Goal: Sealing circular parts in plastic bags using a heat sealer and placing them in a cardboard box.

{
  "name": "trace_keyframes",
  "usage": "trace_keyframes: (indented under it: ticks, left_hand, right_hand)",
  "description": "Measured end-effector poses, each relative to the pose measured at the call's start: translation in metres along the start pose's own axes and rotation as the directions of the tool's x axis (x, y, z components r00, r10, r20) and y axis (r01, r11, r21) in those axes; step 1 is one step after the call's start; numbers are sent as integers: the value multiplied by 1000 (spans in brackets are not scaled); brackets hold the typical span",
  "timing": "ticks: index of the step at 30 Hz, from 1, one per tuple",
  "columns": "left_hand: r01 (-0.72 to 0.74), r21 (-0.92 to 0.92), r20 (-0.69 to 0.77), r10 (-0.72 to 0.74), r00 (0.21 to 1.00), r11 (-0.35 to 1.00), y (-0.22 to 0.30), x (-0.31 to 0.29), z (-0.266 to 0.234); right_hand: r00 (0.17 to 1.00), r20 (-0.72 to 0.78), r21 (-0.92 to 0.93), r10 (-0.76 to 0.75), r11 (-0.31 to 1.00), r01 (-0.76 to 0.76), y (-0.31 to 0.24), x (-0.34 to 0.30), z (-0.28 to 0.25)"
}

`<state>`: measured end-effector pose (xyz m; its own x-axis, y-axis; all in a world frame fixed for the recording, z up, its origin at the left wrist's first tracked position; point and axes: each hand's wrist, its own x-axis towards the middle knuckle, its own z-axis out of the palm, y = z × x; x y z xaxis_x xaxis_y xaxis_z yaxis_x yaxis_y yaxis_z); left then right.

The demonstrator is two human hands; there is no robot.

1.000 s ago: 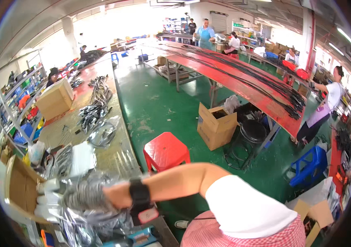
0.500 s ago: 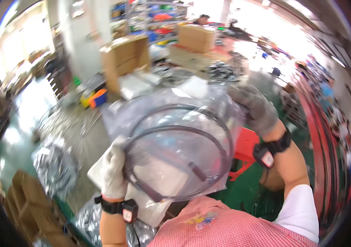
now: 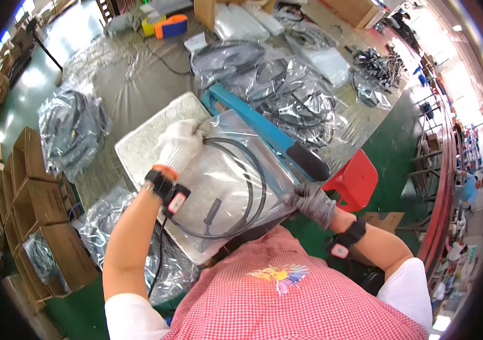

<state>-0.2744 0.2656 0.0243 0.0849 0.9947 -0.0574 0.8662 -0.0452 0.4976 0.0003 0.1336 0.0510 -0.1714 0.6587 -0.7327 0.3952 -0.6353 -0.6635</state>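
Observation:
A clear plastic bag [image 3: 227,187] with a coiled black cable [image 3: 263,192] inside lies over a white slab [image 3: 151,127]. My left hand [image 3: 182,141], in a white glove, is closed at the bag's upper left edge, by the cable loop. My right hand [image 3: 312,204], in a grey glove, pinches the bag's right corner. Along the bag's upper right edge lies a long teal bag sealer [image 3: 253,122] with a black handle end, close above my right hand. Whether the bag's edge sits inside the sealer I cannot tell.
Bagged cables [image 3: 287,85] are heaped beyond the sealer, and another bagged coil [image 3: 71,130] lies at the left. An orange and blue tape dispenser [image 3: 171,26] stands far back. A red stool [image 3: 357,178] is at the right; cardboard boxes [image 3: 37,192] are stacked at the left.
The bag with the cable came down from mid-air onto the slab by the sealer. My right hand lowered toward me; my left hand moved up and right. The view tilted downward.

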Motion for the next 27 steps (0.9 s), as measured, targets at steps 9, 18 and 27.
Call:
trace_keyframes:
  ticks: [9, 18, 27]
  left_hand:
    - [202, -246, 323, -116, 939, 948, -4, 32, 68]
    - [255, 30, 228, -255, 940, 966, -7, 32, 50]
    - [345, 117, 252, -364, 897, 931, -26, 53, 37]
  right_hand:
    - [888, -187, -289, -419, 888, 358, -9, 116, -67]
    - [977, 157, -41, -143, 988, 152, -72, 243, -55]
    - [879, 148, -261, -453, 840, 476, -19, 226, -77]
